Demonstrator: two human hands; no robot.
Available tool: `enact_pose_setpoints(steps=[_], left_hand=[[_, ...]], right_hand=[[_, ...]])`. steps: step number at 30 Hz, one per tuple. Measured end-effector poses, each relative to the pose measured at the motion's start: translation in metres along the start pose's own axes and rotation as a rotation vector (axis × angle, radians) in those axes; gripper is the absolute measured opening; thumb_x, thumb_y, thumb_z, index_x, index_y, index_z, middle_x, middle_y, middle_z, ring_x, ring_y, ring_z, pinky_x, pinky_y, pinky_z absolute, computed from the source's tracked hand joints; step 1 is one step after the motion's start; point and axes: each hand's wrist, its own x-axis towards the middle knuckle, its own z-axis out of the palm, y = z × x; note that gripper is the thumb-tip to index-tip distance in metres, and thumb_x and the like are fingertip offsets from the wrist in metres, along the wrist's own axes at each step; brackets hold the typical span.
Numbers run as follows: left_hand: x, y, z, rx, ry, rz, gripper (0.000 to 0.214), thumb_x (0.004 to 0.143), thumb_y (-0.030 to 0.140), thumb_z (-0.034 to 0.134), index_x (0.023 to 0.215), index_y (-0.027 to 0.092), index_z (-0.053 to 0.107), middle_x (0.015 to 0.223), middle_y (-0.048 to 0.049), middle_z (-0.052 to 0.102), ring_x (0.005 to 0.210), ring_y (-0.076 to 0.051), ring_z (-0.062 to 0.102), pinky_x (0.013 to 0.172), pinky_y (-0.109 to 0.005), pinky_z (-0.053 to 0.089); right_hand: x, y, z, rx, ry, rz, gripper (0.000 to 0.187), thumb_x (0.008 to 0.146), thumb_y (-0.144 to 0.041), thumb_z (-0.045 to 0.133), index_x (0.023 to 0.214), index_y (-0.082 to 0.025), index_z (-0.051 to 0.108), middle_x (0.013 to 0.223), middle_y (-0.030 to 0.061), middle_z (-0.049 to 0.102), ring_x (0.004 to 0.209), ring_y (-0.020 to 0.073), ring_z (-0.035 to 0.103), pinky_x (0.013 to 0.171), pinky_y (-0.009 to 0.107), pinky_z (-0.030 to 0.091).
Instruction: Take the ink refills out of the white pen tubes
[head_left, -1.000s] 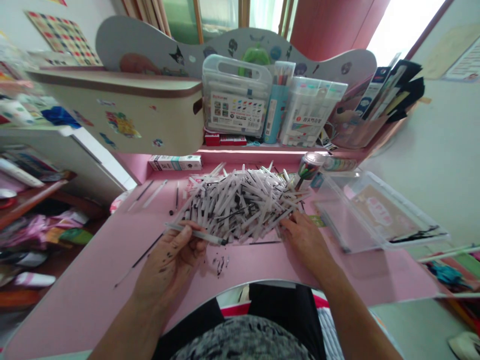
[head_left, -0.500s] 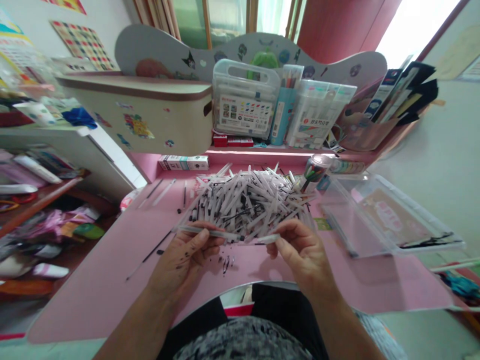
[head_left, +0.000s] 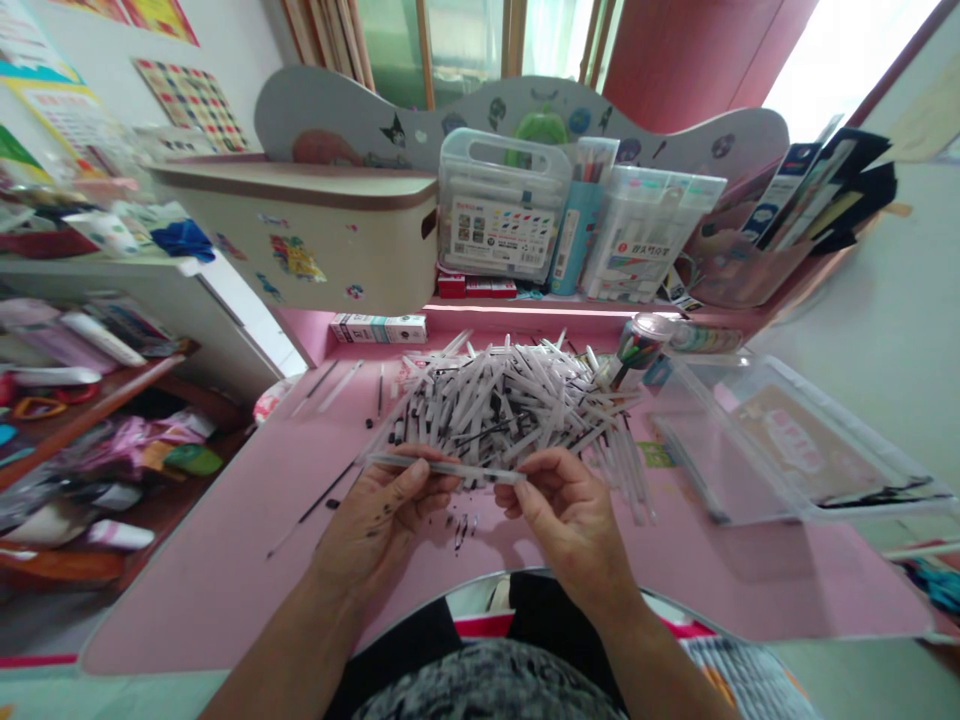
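My left hand [head_left: 394,505] is closed on a whitish, see-through pen [head_left: 457,468], which lies nearly level across both hands. At its right end a pale pen cap [head_left: 508,476] covers the tip, pinched between the thumb and fingers of my right hand [head_left: 566,510]. Dark ink smudges mark the left thumb and palm. Just beyond my hands spreads a large pile of pens [head_left: 510,395], clear barrels and black parts mixed. Black ink marks [head_left: 463,525] stain the desk between my hands.
A thin black refill [head_left: 307,515] lies left on the pink desk [head_left: 217,560]. To the right stands a clear plastic box [head_left: 795,440] holding dark thin pieces. A jar [head_left: 641,345] sits behind the pile; a shelf with a beige bin [head_left: 315,240] and marker cases [head_left: 502,205] spans the back.
My right hand has moved left and brought the pen cap onto the end of the pen, covering the dark tip that showed before. The view has shifted slightly.
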Motion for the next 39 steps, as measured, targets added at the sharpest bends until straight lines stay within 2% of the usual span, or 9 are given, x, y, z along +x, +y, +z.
enact_pose_setpoints(steps=[4, 6, 10, 12, 15, 18, 24, 37, 39], left_hand=[[-0.003, -0.001, -0.001, 0.002, -0.013, 0.097, 0.02, 0.077, 0.028, 0.079, 0.084, 0.018, 0.064, 0.087, -0.0043, 0.074, 0.083, -0.02, 0.073, 0.071, -0.029, 0.06], [-0.007, -0.002, 0.0, 0.036, -0.078, 0.11, 0.018, 0.082, 0.032, 0.073, 0.085, 0.019, 0.062, 0.081, -0.0028, 0.071, 0.077, -0.02, 0.071, 0.066, -0.029, 0.058], [-0.016, -0.004, 0.001, 0.181, -0.291, -0.036, 0.026, 0.088, 0.037, 0.066, 0.108, 0.02, 0.063, 0.061, 0.0013, 0.059, 0.047, -0.011, 0.053, 0.045, -0.019, 0.044], [-0.02, -0.007, -0.001, 0.247, -0.373, -0.134, 0.036, 0.087, 0.038, 0.067, 0.117, 0.02, 0.063, 0.057, 0.0027, 0.055, 0.044, -0.008, 0.046, 0.042, -0.017, 0.037], [-0.022, -0.01, -0.006, 0.375, -0.505, -0.268, 0.042, 0.085, 0.041, 0.07, 0.119, 0.017, 0.065, 0.054, 0.0039, 0.051, 0.041, -0.006, 0.041, 0.039, -0.016, 0.027], [-0.022, -0.009, -0.009, 0.492, -0.588, -0.314, 0.047, 0.085, 0.046, 0.068, 0.12, 0.015, 0.066, 0.053, 0.0047, 0.048, 0.04, -0.005, 0.037, 0.038, -0.016, 0.023], [-0.021, -0.007, -0.005, 0.491, -0.553, -0.286, 0.046, 0.084, 0.047, 0.069, 0.117, 0.015, 0.069, 0.053, 0.0049, 0.044, 0.044, -0.005, 0.035, 0.041, -0.018, 0.021], [-0.022, -0.005, -0.003, 0.532, -0.546, -0.288, 0.042, 0.087, 0.046, 0.064, 0.115, 0.016, 0.07, 0.052, 0.0051, 0.044, 0.042, -0.005, 0.034, 0.043, -0.019, 0.02], [-0.022, -0.006, -0.004, 0.526, -0.541, -0.289, 0.043, 0.086, 0.047, 0.065, 0.115, 0.016, 0.071, 0.052, 0.0055, 0.042, 0.043, -0.005, 0.033, 0.043, -0.019, 0.02]], right_hand=[[0.001, -0.003, -0.007, -0.009, 0.056, -0.056, 0.017, 0.083, -0.032, 0.069, 0.09, -0.019, 0.06, 0.071, 0.0003, 0.068, 0.063, 0.012, 0.063, 0.06, 0.023, 0.052], [0.003, -0.003, -0.014, -0.006, 0.091, -0.094, 0.014, 0.085, -0.03, 0.066, 0.093, -0.019, 0.061, 0.067, -0.0019, 0.063, 0.059, 0.0106, 0.059, 0.057, 0.022, 0.049], [0.009, -0.004, -0.025, 0.027, 0.139, -0.133, 0.012, 0.088, -0.026, 0.061, 0.098, -0.019, 0.063, 0.066, -0.0033, 0.061, 0.056, 0.0089, 0.055, 0.056, 0.021, 0.046], [0.012, -0.005, -0.028, 0.058, 0.149, -0.14, 0.011, 0.089, -0.026, 0.061, 0.098, -0.02, 0.062, 0.066, -0.0037, 0.06, 0.056, 0.0087, 0.055, 0.056, 0.02, 0.046], [0.015, -0.006, -0.028, 0.067, 0.13, -0.133, 0.008, 0.088, -0.025, 0.061, 0.094, -0.02, 0.061, 0.064, -0.0048, 0.058, 0.054, 0.0081, 0.054, 0.054, 0.02, 0.045], [0.016, -0.003, -0.025, 0.054, 0.073, -0.116, 0.007, 0.086, -0.024, 0.062, 0.093, -0.02, 0.062, 0.063, -0.0053, 0.057, 0.054, 0.0074, 0.052, 0.052, 0.018, 0.044], [0.013, 0.003, -0.021, 0.069, -0.073, -0.067, 0.006, 0.086, -0.022, 0.062, 0.092, -0.02, 0.064, 0.063, -0.0047, 0.056, 0.056, 0.0079, 0.052, 0.053, 0.017, 0.045], [0.014, 0.001, -0.019, 0.138, -0.054, -0.071, 0.008, 0.085, -0.024, 0.063, 0.092, -0.019, 0.064, 0.064, -0.0042, 0.055, 0.055, 0.008, 0.051, 0.051, 0.018, 0.044], [0.013, 0.0, -0.019, 0.125, -0.09, -0.043, 0.009, 0.084, -0.025, 0.064, 0.091, -0.019, 0.063, 0.064, -0.0042, 0.055, 0.055, 0.0081, 0.051, 0.051, 0.018, 0.043]])
